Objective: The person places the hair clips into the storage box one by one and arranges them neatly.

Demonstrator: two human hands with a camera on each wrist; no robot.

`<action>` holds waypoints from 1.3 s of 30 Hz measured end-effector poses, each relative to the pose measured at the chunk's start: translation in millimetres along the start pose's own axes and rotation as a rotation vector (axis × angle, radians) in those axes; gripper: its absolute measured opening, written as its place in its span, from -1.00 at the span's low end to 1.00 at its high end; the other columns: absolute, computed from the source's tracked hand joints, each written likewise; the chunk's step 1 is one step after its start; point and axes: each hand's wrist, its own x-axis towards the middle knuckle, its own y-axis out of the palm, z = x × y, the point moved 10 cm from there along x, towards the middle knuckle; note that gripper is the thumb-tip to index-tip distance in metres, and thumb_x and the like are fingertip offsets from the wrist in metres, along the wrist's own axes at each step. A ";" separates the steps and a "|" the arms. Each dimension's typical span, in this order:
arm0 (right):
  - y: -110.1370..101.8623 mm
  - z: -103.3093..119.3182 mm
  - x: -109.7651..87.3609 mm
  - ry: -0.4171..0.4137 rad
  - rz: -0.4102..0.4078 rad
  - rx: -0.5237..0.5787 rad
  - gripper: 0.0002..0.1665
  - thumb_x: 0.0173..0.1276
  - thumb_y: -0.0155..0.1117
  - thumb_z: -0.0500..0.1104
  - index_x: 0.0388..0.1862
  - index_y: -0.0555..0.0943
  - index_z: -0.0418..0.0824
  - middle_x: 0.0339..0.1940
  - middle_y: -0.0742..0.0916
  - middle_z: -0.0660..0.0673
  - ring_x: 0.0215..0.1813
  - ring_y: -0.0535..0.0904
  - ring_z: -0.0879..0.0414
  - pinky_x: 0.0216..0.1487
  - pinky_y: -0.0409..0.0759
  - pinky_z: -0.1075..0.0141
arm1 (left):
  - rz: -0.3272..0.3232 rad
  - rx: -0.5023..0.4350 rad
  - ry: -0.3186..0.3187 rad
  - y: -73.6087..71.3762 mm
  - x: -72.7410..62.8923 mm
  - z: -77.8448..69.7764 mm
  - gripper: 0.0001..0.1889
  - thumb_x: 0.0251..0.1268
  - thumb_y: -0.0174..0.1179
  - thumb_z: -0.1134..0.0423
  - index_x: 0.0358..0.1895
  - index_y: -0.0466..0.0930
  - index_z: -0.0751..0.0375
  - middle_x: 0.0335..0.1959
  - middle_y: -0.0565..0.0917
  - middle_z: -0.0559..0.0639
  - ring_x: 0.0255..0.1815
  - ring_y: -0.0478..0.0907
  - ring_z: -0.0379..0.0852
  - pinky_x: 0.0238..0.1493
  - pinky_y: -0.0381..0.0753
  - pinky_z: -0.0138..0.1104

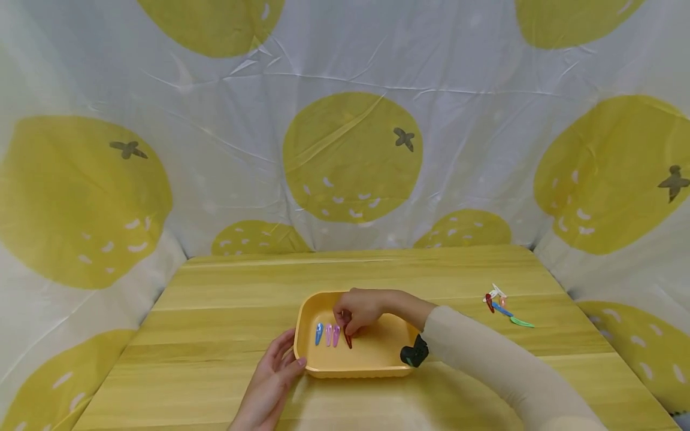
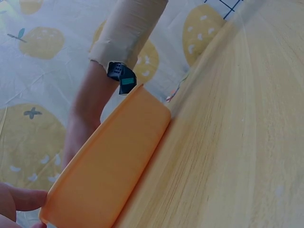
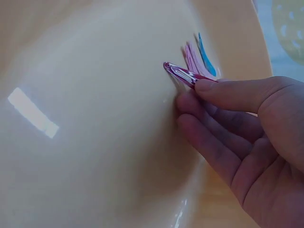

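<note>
A yellow plastic tray (image 1: 372, 372) stands on the table. My left hand (image 1: 273, 378) holds its left side, thumb by the near corner and fingers along the wall. Inside the tray, my right hand (image 1: 362, 311) pinches a dark red snap hair clip (image 3: 180, 73) between thumb and fingers, its narrow end pointing out. Left of that clip lie a blue hair clip (image 1: 319, 334) and two pink hair clips, one (image 1: 329, 335) beside the other (image 1: 336, 336), in a row on the tray floor.
Toward the right of the wooden table (image 1: 226, 287) lies a loose pile of hair clips: white (image 1: 497, 292), dark red (image 1: 489, 303), orange, blue (image 1: 502, 309) and green (image 1: 521, 322). A black wrist camera (image 1: 414, 352) sits by the tray's right rim. Fruit-patterned cloth (image 1: 463, 149) surrounds the table.
</note>
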 end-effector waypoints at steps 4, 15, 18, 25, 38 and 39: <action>-0.5 2.0 4.2 0.001 -0.003 -0.056 -0.83 0.30 0.44 -0.35 -0.36 0.65 -0.11 -0.59 0.64 0.15 -0.52 0.52 0.28 -0.47 0.48 0.47 | 0.006 -0.006 0.004 0.9 0.0 -0.6 -0.24 0.43 0.13 0.55 0.61 -0.02 0.38 0.61 0.03 0.36 0.59 0.02 0.36 0.41 0.41 -0.13; -1.9 5.8 8.3 0.029 -0.010 -0.192 -0.76 0.31 0.47 -0.27 -0.45 0.59 -0.04 -0.58 0.59 0.16 -0.52 0.48 0.28 -0.48 0.41 0.48 | -0.013 0.003 0.025 0.1 -1.9 -3.8 -0.23 0.38 0.13 0.59 0.60 0.00 0.40 0.60 0.06 0.38 0.57 0.06 0.35 0.35 0.48 -0.21; -1.6 6.7 8.7 0.041 -0.011 -0.210 -0.77 0.30 0.48 -0.26 -0.46 0.60 -0.05 -0.58 0.58 0.16 -0.51 0.47 0.28 -0.48 0.41 0.49 | -0.017 0.009 0.026 0.3 -2.5 -4.4 -0.23 0.37 0.13 0.58 0.59 0.02 0.40 0.60 0.08 0.38 0.56 0.08 0.34 0.34 0.49 -0.22; 0.7 4.0 9.9 0.083 -0.012 -0.263 -0.75 0.29 0.50 -0.23 -0.47 0.59 -0.05 -0.54 0.58 0.17 -0.48 0.45 0.29 -0.47 0.39 0.50 | -0.023 0.024 0.018 0.7 -2.6 -3.0 -0.22 0.37 0.14 0.57 0.60 0.01 0.38 0.60 0.08 0.37 0.57 0.09 0.34 0.34 0.49 -0.23; -0.3 5.7 12.2 0.081 -0.023 -0.287 -0.78 0.34 0.47 -0.18 -0.45 0.60 -0.04 -0.54 0.58 0.16 -0.46 0.45 0.25 -0.45 0.40 0.49 | -0.027 0.023 0.003 0.4 -1.4 -1.5 -0.23 0.39 0.13 0.57 0.60 0.00 0.38 0.60 0.06 0.37 0.58 0.05 0.36 0.36 0.47 -0.18; -1.0 6.9 12.3 0.074 -0.026 -0.288 -0.78 0.35 0.47 -0.18 -0.44 0.60 -0.05 -0.54 0.58 0.16 -0.45 0.46 0.25 -0.44 0.40 0.49 | -0.028 0.023 0.003 0.1 -1.5 -1.7 -0.22 0.39 0.13 0.57 0.61 0.00 0.38 0.61 0.06 0.37 0.58 0.05 0.36 0.36 0.47 -0.18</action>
